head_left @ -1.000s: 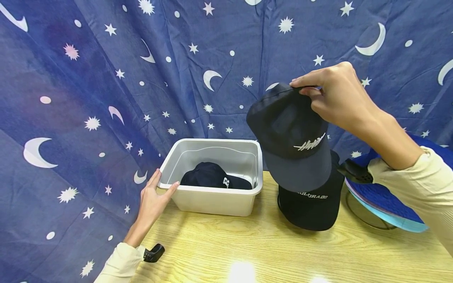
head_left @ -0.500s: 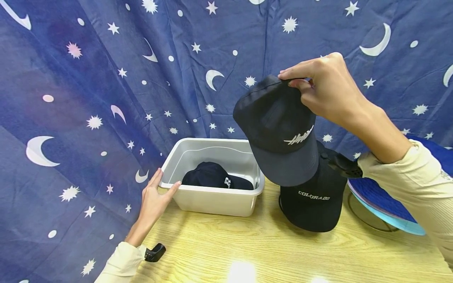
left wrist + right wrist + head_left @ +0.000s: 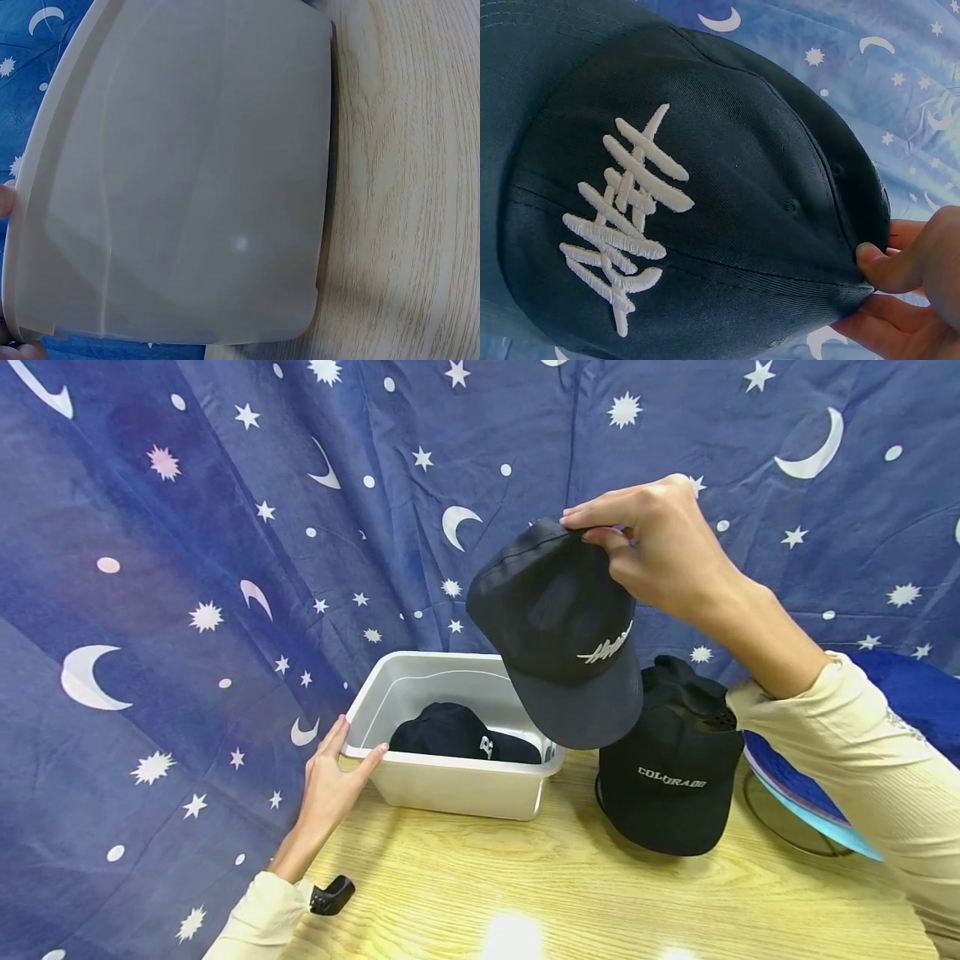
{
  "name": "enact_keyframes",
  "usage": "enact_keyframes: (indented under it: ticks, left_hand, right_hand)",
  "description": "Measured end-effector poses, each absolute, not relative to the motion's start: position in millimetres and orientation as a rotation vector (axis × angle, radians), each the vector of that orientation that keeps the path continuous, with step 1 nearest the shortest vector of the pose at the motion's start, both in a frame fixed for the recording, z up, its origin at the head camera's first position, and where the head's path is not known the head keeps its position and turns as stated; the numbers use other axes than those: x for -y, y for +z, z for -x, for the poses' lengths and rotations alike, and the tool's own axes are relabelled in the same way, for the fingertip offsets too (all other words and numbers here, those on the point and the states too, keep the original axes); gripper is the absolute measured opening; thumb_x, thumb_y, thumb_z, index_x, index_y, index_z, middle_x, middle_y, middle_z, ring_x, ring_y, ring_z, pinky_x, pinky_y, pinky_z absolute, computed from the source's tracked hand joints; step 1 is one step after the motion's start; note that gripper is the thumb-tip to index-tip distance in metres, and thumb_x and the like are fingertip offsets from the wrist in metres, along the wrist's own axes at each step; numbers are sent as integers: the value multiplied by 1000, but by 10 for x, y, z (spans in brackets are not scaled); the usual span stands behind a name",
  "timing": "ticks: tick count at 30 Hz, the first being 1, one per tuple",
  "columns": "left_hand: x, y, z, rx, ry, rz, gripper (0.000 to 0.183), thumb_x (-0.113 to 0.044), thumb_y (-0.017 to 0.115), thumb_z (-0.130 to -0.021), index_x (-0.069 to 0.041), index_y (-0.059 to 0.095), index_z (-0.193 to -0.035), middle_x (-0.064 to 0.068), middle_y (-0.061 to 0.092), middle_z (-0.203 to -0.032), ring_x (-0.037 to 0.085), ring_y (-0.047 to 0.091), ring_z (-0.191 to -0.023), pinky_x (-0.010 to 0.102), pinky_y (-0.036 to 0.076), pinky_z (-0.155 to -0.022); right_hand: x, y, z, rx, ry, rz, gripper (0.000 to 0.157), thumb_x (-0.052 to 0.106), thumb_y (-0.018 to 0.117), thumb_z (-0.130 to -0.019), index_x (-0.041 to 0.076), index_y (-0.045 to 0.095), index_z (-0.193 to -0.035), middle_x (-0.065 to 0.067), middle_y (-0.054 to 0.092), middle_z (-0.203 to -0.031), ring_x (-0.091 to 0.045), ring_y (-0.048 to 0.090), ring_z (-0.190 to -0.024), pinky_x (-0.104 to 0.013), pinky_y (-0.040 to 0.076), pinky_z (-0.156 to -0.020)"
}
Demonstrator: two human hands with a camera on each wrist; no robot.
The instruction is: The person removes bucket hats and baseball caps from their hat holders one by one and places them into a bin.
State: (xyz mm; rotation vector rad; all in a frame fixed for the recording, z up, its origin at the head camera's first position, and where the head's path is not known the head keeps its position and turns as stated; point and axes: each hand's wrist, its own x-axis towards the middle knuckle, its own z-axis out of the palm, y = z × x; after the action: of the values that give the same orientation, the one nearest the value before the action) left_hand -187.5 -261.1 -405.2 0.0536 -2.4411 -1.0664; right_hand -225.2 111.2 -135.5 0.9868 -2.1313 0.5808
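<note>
My right hand [image 3: 667, 543] pinches the crown top of a black baseball cap [image 3: 558, 610] between thumb and fingers. The cap hangs brim-down above the right end of a light grey plastic bin [image 3: 457, 785], with white raised lettering [image 3: 622, 217] on its front. Inside the bin a dark navy cap [image 3: 442, 731] with a small white emblem lies with its brim to the right. My left hand [image 3: 327, 785] rests on the bin's front left corner, thumb on the front rim and fingers on the left rim. In the left wrist view the bin wall [image 3: 187, 172] fills most of the picture.
A black cap marked COLORADO [image 3: 671, 793] stands on the wooden table [image 3: 450, 885] right of the bin, partly behind my right wrist camera. Further right lies a blue hat with a light-blue edge [image 3: 795, 789], partly hidden by my sleeve. A star-patterned blue cloth [image 3: 225, 527] hangs behind.
My right hand has carried the hanging cap leftward, from above the COLORADO cap to over the bin's right end. More of the COLORADO cap now shows. My left hand keeps its place on the bin.
</note>
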Motion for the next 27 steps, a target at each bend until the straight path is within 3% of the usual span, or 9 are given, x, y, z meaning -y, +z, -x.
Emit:
enact_keyframes:
  ticks: [6,17,22,25,27]
  left_hand:
    - [2610,-4050,1865,2421,-1053,-39,79,-36,76,-79,8,44,-136,13,39,-146,30,33,-135,44,27,-110]
    - [2607,-4053,1869,2428,-1061,-39,80,-38,75,-80,7,43,-137,11,38,-147,31,33,-135,45,27,-110]
    - [2607,-4045,1864,2432,-1060,-44,80,-37,76,-79,7,43,-137,11,39,-147,31,33,-135,45,28,-110]
    - [2613,-4048,1868,2435,-1064,-51,80,-38,76,-79,7,43,-137,11,38,-147,31,33,-136,45,27,-110]
    - [2613,-4059,1875,2440,-1065,-58,81,-39,76,-79,6,43,-138,10,38,-148,30,32,-136,45,27,-110]
  right_hand:
    - [-1005,-1379,2327,2112,616,-1041,31,-15,54,-85,1,73,-104,-9,70,-103,-21,67,-88,-15,32,-58]
    - [-833,-1504,2525,2066,703,-1129,32,-17,53,-83,-1,73,-102,-11,70,-103,-22,66,-99,-17,38,-63]
    - [-757,-1629,2651,2013,777,-1176,33,-20,52,-81,-3,73,-99,-13,70,-102,-26,66,-100,-25,50,-84]
    - [-719,-1703,2736,1973,792,-1201,33,-21,51,-80,-4,73,-97,-15,71,-99,-28,66,-99,-35,48,-93]
    - [-700,-1748,2781,1969,777,-1209,33,-21,50,-79,-4,73,-97,-15,71,-99,-28,66,-98,-35,48,-93]
